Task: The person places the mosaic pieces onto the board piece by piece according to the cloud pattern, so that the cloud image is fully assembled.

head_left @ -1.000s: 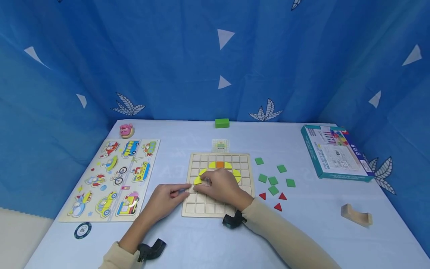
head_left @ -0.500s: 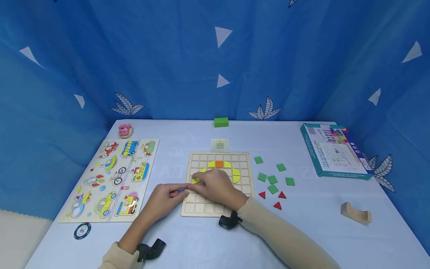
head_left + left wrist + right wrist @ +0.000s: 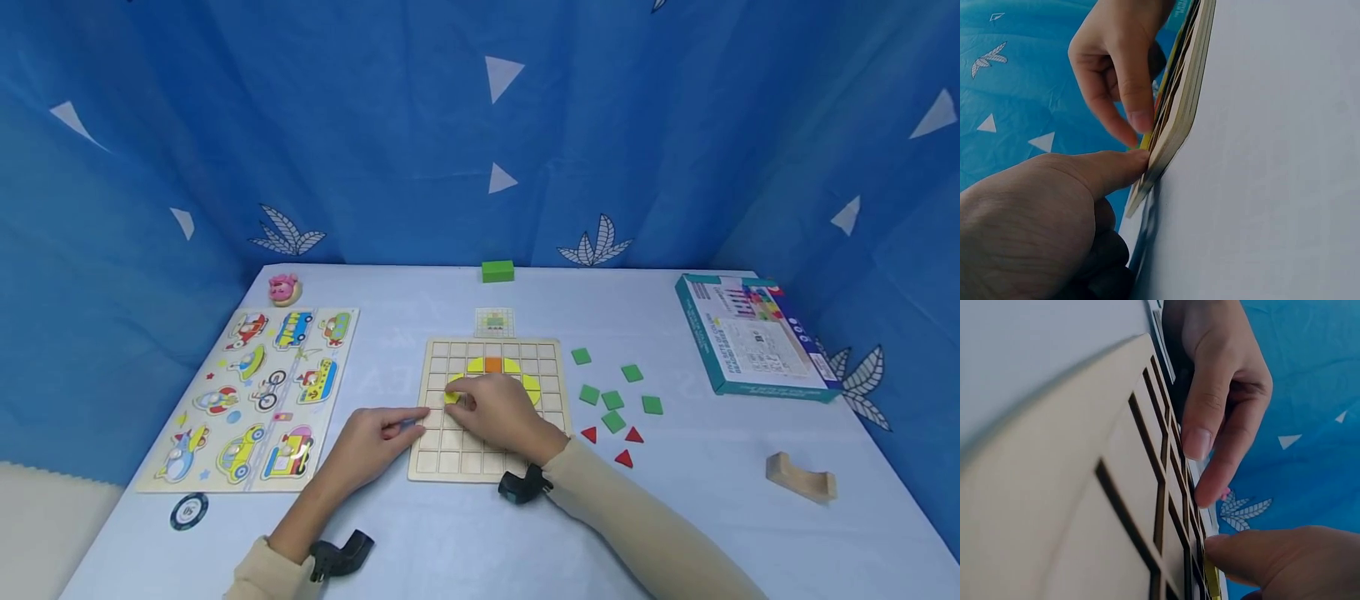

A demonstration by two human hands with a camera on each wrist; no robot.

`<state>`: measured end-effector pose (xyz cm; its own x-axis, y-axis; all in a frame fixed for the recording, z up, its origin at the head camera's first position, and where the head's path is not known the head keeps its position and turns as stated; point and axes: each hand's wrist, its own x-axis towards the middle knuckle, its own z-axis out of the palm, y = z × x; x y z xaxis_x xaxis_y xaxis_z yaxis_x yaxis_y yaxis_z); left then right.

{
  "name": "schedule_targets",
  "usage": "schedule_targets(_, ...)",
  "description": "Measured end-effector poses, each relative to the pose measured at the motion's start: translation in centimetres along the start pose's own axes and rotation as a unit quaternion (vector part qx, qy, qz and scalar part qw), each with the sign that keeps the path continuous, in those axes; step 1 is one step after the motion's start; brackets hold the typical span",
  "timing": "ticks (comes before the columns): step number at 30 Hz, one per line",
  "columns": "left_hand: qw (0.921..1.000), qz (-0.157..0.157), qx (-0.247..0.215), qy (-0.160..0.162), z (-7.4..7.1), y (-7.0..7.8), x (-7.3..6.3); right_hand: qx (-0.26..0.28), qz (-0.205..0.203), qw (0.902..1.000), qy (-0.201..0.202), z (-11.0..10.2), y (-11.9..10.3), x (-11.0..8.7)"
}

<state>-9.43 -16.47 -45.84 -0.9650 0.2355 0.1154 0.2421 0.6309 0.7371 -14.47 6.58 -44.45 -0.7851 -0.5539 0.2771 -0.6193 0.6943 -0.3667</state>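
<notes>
A wooden grid board (image 3: 438,462) lies at mid-table, bearing an orange square (image 3: 492,365) and several yellow quarter-round tiles (image 3: 531,383). At the left of this pattern, my right hand (image 3: 498,408) pinches a yellow quarter-round tile (image 3: 452,398) between thumb and index finger, low over the grid. The fingers partly hide it. My left hand (image 3: 375,442) rests at the board's left edge with index finger and thumb stretched out; its thumb (image 3: 1129,165) touches the edge in the left wrist view. The palm of the right hand covers the pattern's middle.
Green squares (image 3: 612,400) and red triangles (image 3: 624,458) lie right of the board. A pattern card (image 3: 495,322) and green block (image 3: 498,272) are behind it. A vehicle puzzle (image 3: 255,417) lies left; a box (image 3: 757,337) and wooden bracket (image 3: 801,479) stand right.
The right hand first shifted slightly left with the yellow tile, then back right and away from the left fingertips. The left hand stays at the board's edge.
</notes>
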Motion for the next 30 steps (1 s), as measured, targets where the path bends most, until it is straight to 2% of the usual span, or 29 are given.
schedule_targets(5,1.0000,-0.001,0.004,-0.003,0.1,0.0,0.0,-0.014,0.012,0.9998,-0.005,-0.3,0.4,-0.4)
schedule_targets(13,1.0000,0.001,0.008,-0.004,0.0,0.0,0.0,0.025,0.034,0.9988,-0.024,-0.6,0.7,-0.4)
schedule_targets(22,0.9999,-0.008,0.010,-0.008,-0.1,-0.1,-0.3,0.033,0.050,0.9971,-0.048,-0.6,0.7,-0.5)
schedule_targets(26,0.9999,-0.008,0.008,-0.004,0.0,-0.1,-0.3,0.036,0.052,0.9976,-0.030,-1.2,0.7,-0.5)
schedule_targets(30,0.9999,-0.010,0.002,-0.003,0.1,0.0,-0.1,0.062,0.063,0.9959,0.016,-3.3,1.1,-0.5)
